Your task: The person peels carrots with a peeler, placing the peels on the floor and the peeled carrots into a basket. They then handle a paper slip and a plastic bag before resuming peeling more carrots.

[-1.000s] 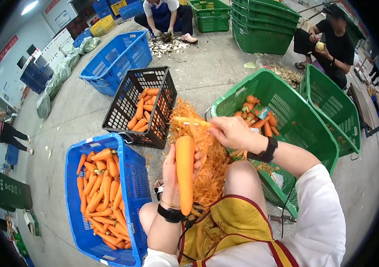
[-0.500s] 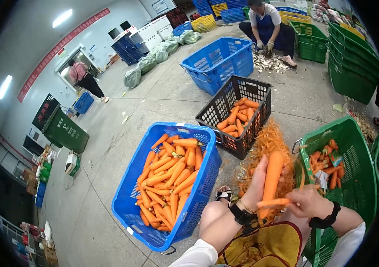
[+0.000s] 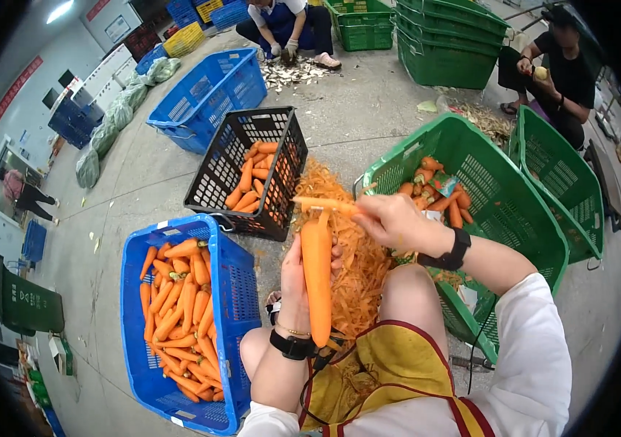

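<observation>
The carrot (image 3: 316,280) I have in hand stands nearly upright in front of my knees, thick end up, and I judge it stiff, solid and fairly weighty for its size, with a freshly scraped, damp skin that is likely slippery, so I would take it around the lower half from behind, where the taper lets fingers wrap fully. My left hand (image 3: 294,280) does just that: it is closed around the carrot from the back, palm cupping it, fingertips showing on the far side. My right hand (image 3: 390,218) is clamped on a peeler (image 3: 325,205), whose orange handle lies crosswise and touches the carrot's top end. Just beyond the carrot a heap of orange peelings (image 3: 347,247) lies on the floor, soft and light. To my left is a blue crate (image 3: 234,291) full of carrots, ahead a black crate (image 3: 215,171) partly filled, and to my right a green basket (image 3: 514,211) with a few carrots inside. Farther off, two other people sit working by stacked green baskets (image 3: 445,44), and a second blue crate (image 3: 208,95) stands empty-looking
</observation>
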`<state>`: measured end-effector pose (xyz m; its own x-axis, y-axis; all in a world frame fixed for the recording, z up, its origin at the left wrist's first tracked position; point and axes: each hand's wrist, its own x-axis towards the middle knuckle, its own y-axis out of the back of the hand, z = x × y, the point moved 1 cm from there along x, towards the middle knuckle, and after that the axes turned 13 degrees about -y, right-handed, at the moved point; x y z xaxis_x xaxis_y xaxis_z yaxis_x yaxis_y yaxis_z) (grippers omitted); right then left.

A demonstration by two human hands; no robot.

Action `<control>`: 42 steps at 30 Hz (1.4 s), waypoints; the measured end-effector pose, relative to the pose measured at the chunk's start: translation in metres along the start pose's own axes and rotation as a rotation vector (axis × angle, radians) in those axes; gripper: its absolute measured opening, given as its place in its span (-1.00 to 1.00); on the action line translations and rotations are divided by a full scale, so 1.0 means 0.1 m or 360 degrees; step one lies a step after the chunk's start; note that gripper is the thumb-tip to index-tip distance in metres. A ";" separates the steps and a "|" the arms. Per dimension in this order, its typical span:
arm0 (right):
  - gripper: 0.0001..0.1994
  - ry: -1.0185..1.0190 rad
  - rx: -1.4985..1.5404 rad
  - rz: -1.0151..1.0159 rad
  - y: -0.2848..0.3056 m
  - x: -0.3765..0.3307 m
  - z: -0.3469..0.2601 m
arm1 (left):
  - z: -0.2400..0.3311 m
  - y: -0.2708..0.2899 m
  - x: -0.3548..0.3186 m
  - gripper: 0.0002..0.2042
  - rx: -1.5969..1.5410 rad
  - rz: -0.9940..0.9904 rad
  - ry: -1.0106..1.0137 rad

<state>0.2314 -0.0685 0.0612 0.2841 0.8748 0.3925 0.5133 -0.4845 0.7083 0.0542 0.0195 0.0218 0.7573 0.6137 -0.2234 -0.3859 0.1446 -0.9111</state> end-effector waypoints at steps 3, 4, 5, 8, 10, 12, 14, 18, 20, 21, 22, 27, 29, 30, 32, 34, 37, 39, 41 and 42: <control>-0.85 0.0403 0.0325 -0.0764 0.00 -0.22 -0.18 | 0.03 0.02 0.01 -0.43 -0.0126 0.0087 -0.0070; -0.83 0.0588 0.0419 -0.0890 0.01 -0.26 -0.22 | 0.03 0.03 0.01 -0.43 -0.0004 0.0138 -0.0134; -0.82 0.0451 0.0292 -0.0667 -0.01 -0.24 -0.18 | 0.03 0.03 0.00 -0.44 0.0042 0.0014 -0.0078; -0.79 0.0052 -0.0114 -0.0023 -0.05 -0.08 0.02 | -0.01 0.04 0.01 -0.51 0.0054 0.0038 -0.0096; -0.77 0.0042 0.0003 -0.0162 -0.03 -0.11 0.01 | -0.02 0.05 0.01 -0.55 0.0008 0.0106 -0.0145; -0.77 0.0216 0.0214 -0.0358 -0.01 -0.17 -0.11 | 0.00 0.04 0.01 -0.58 0.0064 0.0187 -0.0201; -0.78 0.0484 0.0294 -0.0663 -0.01 -0.24 -0.19 | 0.02 0.02 0.00 -0.58 -0.0069 0.0122 -0.0102; -0.77 0.0067 -0.0104 -0.0095 -0.04 -0.07 -0.04 | 0.05 -0.03 0.01 -0.60 -0.0051 -0.0035 0.0007; -0.77 0.0103 -0.0002 -0.0209 -0.03 -0.11 -0.05 | 0.04 -0.04 0.00 -0.62 0.0035 0.0162 -0.0001; -0.76 0.0070 0.0038 -0.0175 -0.03 -0.13 -0.06 | 0.03 -0.05 0.01 -0.57 0.0021 0.0163 -0.0069; -0.77 0.0265 0.0191 -0.0443 -0.03 -0.18 -0.11 | 0.02 -0.06 0.00 -0.53 -0.0021 0.0229 -0.0071; -0.82 0.0135 0.0004 -0.0176 -0.04 -0.05 -0.03 | 0.00 0.01 0.03 -0.61 0.0026 0.0028 -0.0199; -0.85 -0.0077 -0.0180 0.0047 -0.01 0.06 -0.01 | -0.06 0.08 0.05 -0.57 -0.0041 0.0042 -0.0084; -0.87 -0.0134 -0.0046 -0.0064 -0.01 0.04 -0.06 | 0.00 0.12 0.05 -0.54 0.0020 -0.0028 0.0060; -0.90 0.0074 0.0181 -0.0439 -0.02 0.00 -0.21 | -0.01 0.22 0.09 -0.48 0.0155 0.0074 -0.0126; -0.91 0.0175 0.0162 -0.0572 -0.09 0.03 -0.19 | -0.03 0.28 0.12 -0.47 -0.0180 -0.0234 0.0016; -0.90 -0.0261 -0.0348 -0.0222 -0.15 0.14 0.05 | -0.10 0.30 0.13 -0.47 -0.0010 0.0001 0.0032; -0.88 -0.0348 -0.0296 -0.0012 -0.15 0.21 0.29 | 0.03 0.27 0.05 -0.51 -0.0063 -0.0073 0.0013; -0.88 -0.0341 -0.0274 -0.0226 -0.15 0.19 0.54 | 0.26 0.22 -0.01 -0.58 -0.0383 0.0085 -0.0152; -0.87 -0.0482 -0.0390 -0.0282 -0.13 0.14 0.67 | 0.45 0.22 -0.08 -0.64 -0.0706 0.0138 -0.0508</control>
<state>0.2825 -0.0501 0.0181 0.4528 0.8873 0.0879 0.3783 -0.2804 0.8822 0.0159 0.0522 0.0193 0.5085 0.8238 -0.2507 -0.1287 -0.2152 -0.9681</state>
